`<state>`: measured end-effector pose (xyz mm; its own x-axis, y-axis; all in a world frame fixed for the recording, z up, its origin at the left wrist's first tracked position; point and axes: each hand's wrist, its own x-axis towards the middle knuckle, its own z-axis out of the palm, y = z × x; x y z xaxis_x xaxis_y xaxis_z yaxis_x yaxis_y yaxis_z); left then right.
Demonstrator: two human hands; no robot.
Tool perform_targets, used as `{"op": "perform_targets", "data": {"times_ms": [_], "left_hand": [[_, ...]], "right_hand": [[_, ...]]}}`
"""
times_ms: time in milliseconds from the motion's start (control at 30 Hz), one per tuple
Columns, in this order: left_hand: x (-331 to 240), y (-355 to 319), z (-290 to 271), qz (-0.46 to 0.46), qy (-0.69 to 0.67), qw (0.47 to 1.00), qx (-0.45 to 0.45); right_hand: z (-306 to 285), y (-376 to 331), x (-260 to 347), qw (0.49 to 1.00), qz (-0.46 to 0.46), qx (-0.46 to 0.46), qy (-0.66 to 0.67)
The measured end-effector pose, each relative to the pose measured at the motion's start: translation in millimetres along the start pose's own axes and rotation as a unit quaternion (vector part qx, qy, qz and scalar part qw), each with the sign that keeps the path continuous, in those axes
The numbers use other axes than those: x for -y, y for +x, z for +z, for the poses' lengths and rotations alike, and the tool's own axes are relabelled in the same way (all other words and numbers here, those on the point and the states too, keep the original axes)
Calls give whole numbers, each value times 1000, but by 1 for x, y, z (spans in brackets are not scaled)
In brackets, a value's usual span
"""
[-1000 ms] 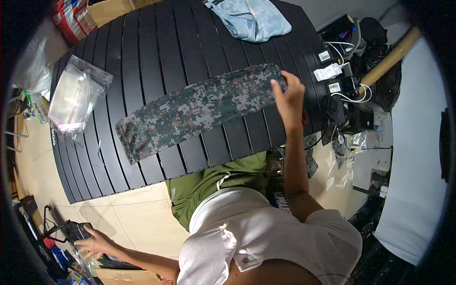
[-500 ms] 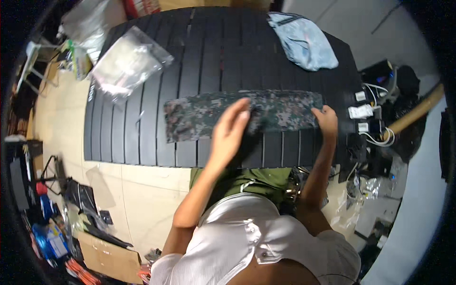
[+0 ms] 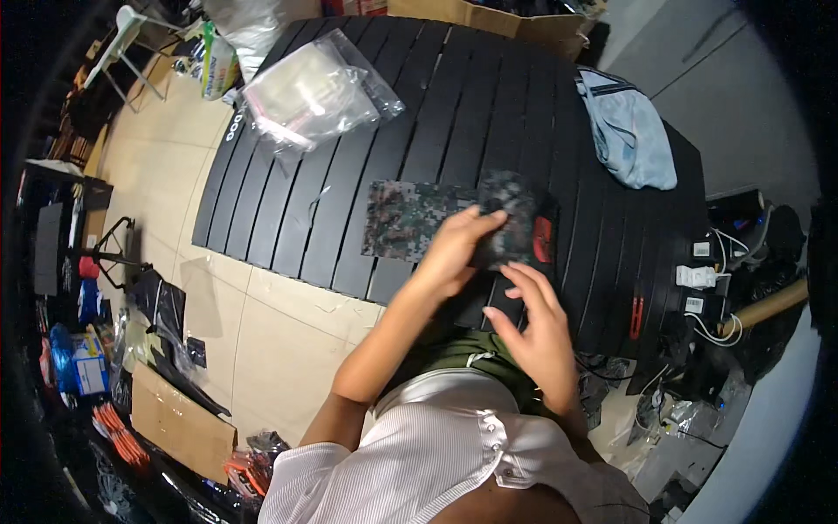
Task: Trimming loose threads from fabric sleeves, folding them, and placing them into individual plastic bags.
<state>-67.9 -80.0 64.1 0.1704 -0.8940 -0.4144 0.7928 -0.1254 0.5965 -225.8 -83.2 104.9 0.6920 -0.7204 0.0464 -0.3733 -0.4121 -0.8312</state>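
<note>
— Where's the camouflage cloth (image 3: 406, 218)?
— Close to the black table's (image 3: 602, 249) near edge, right end folded over! Left hand (image 3: 454, 247) on the fold, pinching or not, can't tell; right hand (image 3: 539, 334) loose, fingers parted, at the near side.
— Room?
— Slats (image 3: 349, 166) run far-left to plastic bags (image 3: 310, 92), far-right to a blue garment (image 3: 633, 135).

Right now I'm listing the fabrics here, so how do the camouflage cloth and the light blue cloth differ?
The camouflage cloth has a dark, blocky pattern; the light blue cloth is pale, with a dark band at one end. The camouflage cloth lies partly beneath the left hand, while the light blue cloth lies untouched, farther off to the right. Both rest on the black slatted table.
</note>
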Motion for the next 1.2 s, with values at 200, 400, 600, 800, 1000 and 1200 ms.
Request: {"op": "perform_targets", "data": {"times_ms": [200, 400, 600, 800, 1000, 1200], "left_hand": [[-37, -22, -95, 9, 33, 983, -179], [-35, -21, -112, 52, 87, 990, -100], [-37, -34, -118, 90, 373, 893, -236], [-28, -46, -89, 296, 722, 510, -362], [19, -43, -64, 276, 738, 545, -286], [37, -35, -71, 284, 747, 510, -317]], "right_hand": [[-23, 2, -25, 997, 71, -25, -36], [-25, 7, -33, 993, 103, -38, -47], [-21, 13, -45, 987, 155, -30, -26], [-5, 38, -77, 969, -138, 23, -202], [8, 28, -86, 964, -157, -18, -216], [27, 24, -83, 968, -120, -86, -201]]}}
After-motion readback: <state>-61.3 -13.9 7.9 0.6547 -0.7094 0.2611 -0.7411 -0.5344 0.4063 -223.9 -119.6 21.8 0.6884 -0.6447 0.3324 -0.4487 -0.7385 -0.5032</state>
